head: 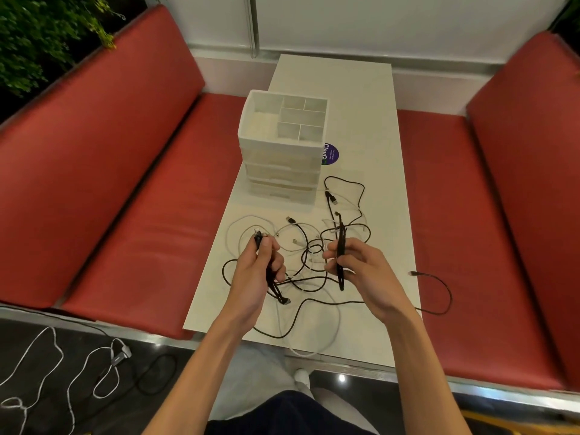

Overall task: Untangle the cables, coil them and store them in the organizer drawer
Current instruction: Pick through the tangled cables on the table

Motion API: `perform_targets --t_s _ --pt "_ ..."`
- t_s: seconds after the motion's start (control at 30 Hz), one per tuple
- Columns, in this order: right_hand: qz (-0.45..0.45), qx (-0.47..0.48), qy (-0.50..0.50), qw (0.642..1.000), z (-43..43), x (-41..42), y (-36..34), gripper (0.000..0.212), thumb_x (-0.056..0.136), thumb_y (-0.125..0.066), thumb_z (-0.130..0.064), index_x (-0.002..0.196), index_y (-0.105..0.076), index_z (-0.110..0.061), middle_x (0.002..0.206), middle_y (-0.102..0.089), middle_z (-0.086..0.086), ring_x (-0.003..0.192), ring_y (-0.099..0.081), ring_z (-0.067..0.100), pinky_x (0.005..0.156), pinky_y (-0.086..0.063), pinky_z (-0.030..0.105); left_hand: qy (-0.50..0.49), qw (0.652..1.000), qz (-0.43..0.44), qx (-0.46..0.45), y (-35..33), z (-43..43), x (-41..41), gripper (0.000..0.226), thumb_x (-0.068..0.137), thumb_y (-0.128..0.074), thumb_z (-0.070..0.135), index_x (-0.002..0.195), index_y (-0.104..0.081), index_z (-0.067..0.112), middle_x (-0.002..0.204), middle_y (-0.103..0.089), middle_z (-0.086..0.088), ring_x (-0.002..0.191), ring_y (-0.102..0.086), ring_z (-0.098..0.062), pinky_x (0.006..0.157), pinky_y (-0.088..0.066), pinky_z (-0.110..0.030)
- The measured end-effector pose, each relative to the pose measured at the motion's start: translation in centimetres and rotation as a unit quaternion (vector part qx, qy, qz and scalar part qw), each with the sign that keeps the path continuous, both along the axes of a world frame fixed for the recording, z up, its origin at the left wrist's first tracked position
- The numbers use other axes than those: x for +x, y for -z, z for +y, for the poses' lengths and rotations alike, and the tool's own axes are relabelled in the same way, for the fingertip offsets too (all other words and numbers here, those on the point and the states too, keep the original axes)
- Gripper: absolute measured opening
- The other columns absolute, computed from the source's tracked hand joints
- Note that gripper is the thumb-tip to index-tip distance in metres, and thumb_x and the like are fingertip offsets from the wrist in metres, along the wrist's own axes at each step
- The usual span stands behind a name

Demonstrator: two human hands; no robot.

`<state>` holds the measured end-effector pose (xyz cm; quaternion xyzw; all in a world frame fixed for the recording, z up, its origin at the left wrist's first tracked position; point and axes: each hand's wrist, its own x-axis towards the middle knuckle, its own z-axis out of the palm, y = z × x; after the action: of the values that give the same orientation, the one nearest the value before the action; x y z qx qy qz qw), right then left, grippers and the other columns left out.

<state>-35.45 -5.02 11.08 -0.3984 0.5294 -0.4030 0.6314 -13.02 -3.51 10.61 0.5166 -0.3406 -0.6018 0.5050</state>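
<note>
Your forearms reach in from below, both hands raised just above the near half of the table.

- Left hand: curled round a black cable, one plug poking up past the thumb, another hanging below the palm.
- Right hand: fingers pinching a folded black bundle. Its long axis runs straight away from you; loose strands trail from it into the pile.
- Tangle: black and white cables crossed over one another on the table between and beyond the hands. A white loop sags toward the near edge, and one black end hangs off the right side over the red seat.
- Organizer: dead ahead past the tangle, nearer your left hand. Its drawer fronts face you and look closed; the top tray is open.

Judgement: the bundle isn't free of the pile. A drawer needs pulling first, and the left hand has the shorter reach.
</note>
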Motion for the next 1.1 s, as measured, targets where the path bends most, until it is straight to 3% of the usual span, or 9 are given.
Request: perform_targets --t_s 0.1,0.2,0.37,0.5,0.53,0.63,0.73,0.87,1.1 --pt "0.029 0.014 0.016 0.999 0.4 -0.5 -0.3 0.035 0.112 -0.039 -0.010 0.131 -0.069 -0.012 0.073 -0.059 0.008 0.065 -0.050 0.021 0.073 -0.046 0.040 -0.006 0.999 -0.035 -0.005 -0.1 0.0 0.3 0.029 0.117 -0.042 0.038 0.107 -0.054 0.013 0.073 -0.032 0.002 0.064 -0.033 -0.017 0.075 -0.049 -0.039" --pt "0.096 0.024 0.025 0.995 0.3 -1.1 0.3 0.037 0.118 -0.041 -0.035 0.131 -0.073 -0.021 0.061 -0.041 0.003 0.056 -0.035 0.016 0.072 -0.040 0.041 -0.009 0.999 -0.038 0.008 -0.5 0.1 0.3 0.028 0.116 -0.044 0.037 0.106 -0.056 0.014 0.074 -0.025 0.003 0.063 -0.024 -0.015 0.062 -0.041 -0.032" --pt "0.127 0.024 0.018 0.991 0.4 -1.9 -0.7 0.030 0.111 -0.049 -0.009 0.111 -0.078 -0.012 0.078 -0.072 0.004 0.070 -0.057 0.018 0.075 -0.050 0.032 0.002 0.999 -0.037 0.033 -0.8 0.1 -0.1 0.025 0.116 -0.047 0.030 0.106 -0.061 0.011 0.071 -0.026 0.006 0.063 -0.023 -0.013 0.056 -0.027 -0.027" --pt "0.383 -0.028 -0.005 0.923 0.1 -2.0 -0.9 0.032 0.111 -0.044 -0.029 0.101 -0.075 -0.030 0.079 -0.070 -0.007 0.075 -0.060 0.021 0.068 -0.051 0.040 0.008 0.999 -0.001 0.042 -0.7 0.0 -0.8 0.025 0.117 -0.045 0.027 0.103 -0.056 0.010 0.068 -0.033 0.004 0.062 -0.031 -0.015 0.061 -0.036 -0.029" --pt "0.393 -0.051 0.001 0.918 0.1 -1.9 -0.9 0.031 0.112 -0.046 -0.033 0.100 -0.074 -0.032 0.080 -0.072 -0.006 0.074 -0.061 0.023 0.069 -0.052 0.041 0.012 0.999 0.010 0.042 -0.6 0.0 -1.0 0.025 0.117 -0.044 0.027 0.102 -0.056 0.010 0.069 -0.040 0.001 0.063 -0.037 -0.017 0.064 -0.042 -0.032" --pt "0.270 -0.097 0.030 0.958 0.4 -1.4 -1.2 0.027 0.115 -0.050 -0.030 0.104 -0.074 -0.035 0.082 -0.073 -0.007 0.070 -0.057 0.018 0.066 -0.048 0.037 0.027 0.999 0.025 0.028 -0.9 0.0 -1.5 0.027 0.118 -0.041 0.023 0.104 -0.057 0.006 0.081 -0.063 -0.011 0.075 -0.063 -0.026 0.079 -0.062 -0.044" --pt "0.145 -0.127 0.034 0.981 1.1 -0.7 -2.5 0.019 0.116 -0.049 -0.014 0.122 -0.065 -0.022 0.100 -0.081 -0.002 0.072 -0.055 0.015 0.066 -0.047 0.025 0.034 0.998 0.039 0.023 -1.4 0.1 -1.7 0.029 0.119 -0.038 0.022 0.110 -0.058 0.003 0.095 -0.075 -0.019 0.093 -0.076 -0.035 0.088 -0.064 -0.048" --pt "0.044 -0.156 0.029 0.986 1.9 0.1 -3.7 0.021 0.115 -0.052 -0.010 0.134 -0.055 -0.017 0.118 -0.081 0.007 0.075 -0.057 0.022 0.077 -0.055 0.028 0.031 0.998 0.045 0.016 -1.9 -0.2 -1.7 0.034 0.119 -0.038 0.026 0.120 -0.057 -0.002 0.113 -0.078 -0.025 0.111 -0.076 -0.040 0.097 -0.061 -0.050" --pt "0.089 -0.204 -0.018 0.975 2.2 1.5 -3.8 0.031 0.113 -0.056 -0.006 0.136 -0.067 -0.023 0.125 -0.078 0.000 0.082 -0.065 0.020 0.084 -0.059 0.031 0.014 0.996 0.092 -0.013 -4.1 -0.9 -2.0 0.043 0.119 -0.036 0.031 0.134 -0.058 -0.003 0.127 -0.076 -0.021 0.126 -0.072 -0.034 0.117 -0.048 -0.049"
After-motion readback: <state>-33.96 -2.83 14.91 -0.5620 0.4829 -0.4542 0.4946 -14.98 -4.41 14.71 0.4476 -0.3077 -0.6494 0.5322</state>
